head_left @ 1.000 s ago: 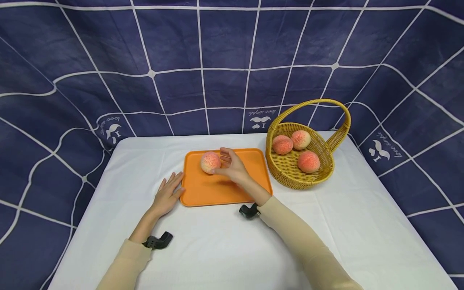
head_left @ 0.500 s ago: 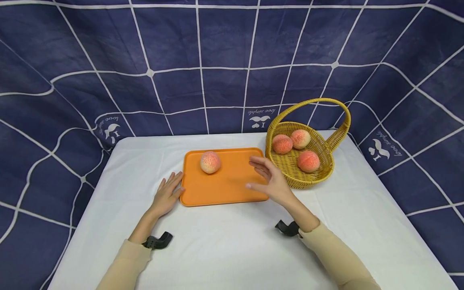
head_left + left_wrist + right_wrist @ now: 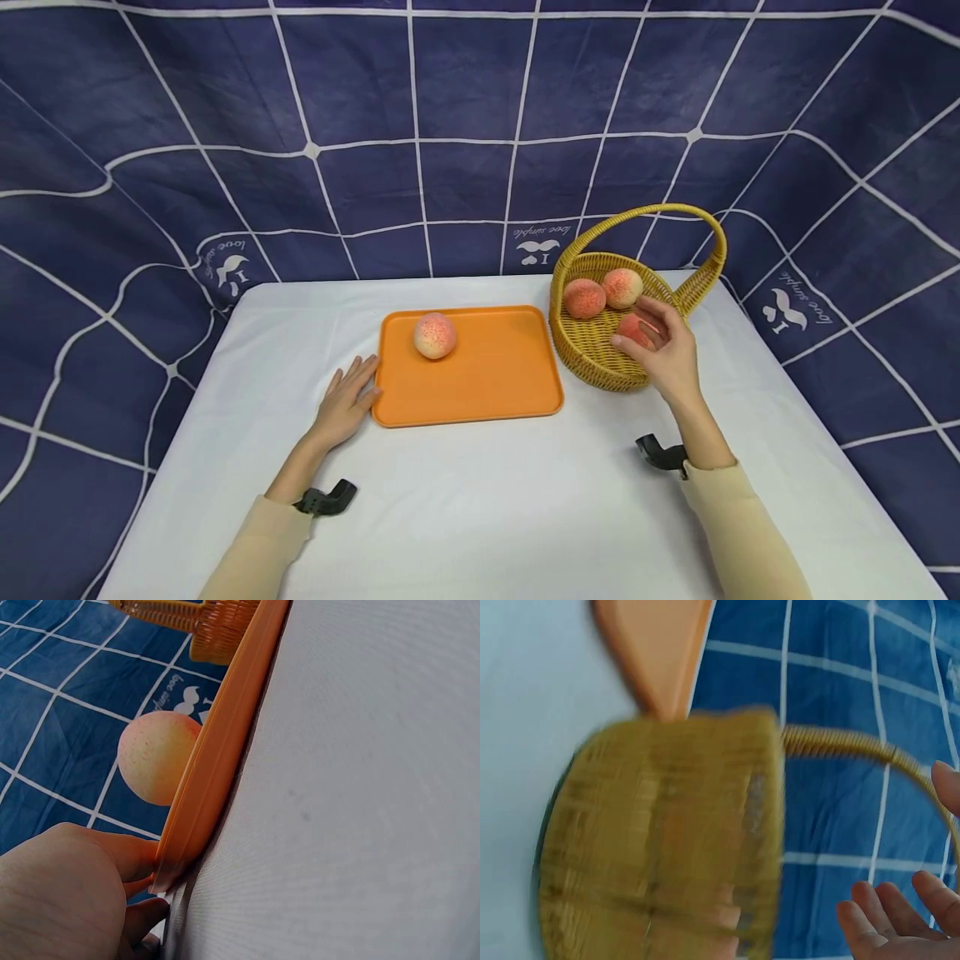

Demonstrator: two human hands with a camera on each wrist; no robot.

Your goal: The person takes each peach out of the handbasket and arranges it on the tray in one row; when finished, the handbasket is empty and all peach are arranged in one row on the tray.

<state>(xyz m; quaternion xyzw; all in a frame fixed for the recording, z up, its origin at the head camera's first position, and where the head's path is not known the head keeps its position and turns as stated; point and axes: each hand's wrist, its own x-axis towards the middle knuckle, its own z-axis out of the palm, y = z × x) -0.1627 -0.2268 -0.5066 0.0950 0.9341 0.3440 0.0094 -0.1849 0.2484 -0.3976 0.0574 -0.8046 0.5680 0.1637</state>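
My left hand [image 3: 343,408] rests on the cloth, its outstretched fingers touching the left edge of an orange tray [image 3: 487,379]. On that tray sits one pink-and-cream peach [image 3: 435,336]. At the right, my right hand [image 3: 671,354] is over a yellow wicker basket [image 3: 588,346], thumb and fingers spread apart above a peach [image 3: 633,330] that it partly covers. Two more peaches, one reddish [image 3: 584,298] and one paler [image 3: 622,288], lie at the back of the basket. In the right wrist view nothing is between the right hand's fingers [image 3: 866,919].
The basket's tall arched handle [image 3: 645,212] rises over its back side. A white cloth [image 3: 465,500] covers the table, and a dark blue gridded curtain [image 3: 465,183] hangs behind. A black wrist camera [image 3: 662,454] sticks out from the right wrist.
My right hand has moved away from the peach on the tray, across to the right, and is now over the basket. The left hand and the tray stay where they were.
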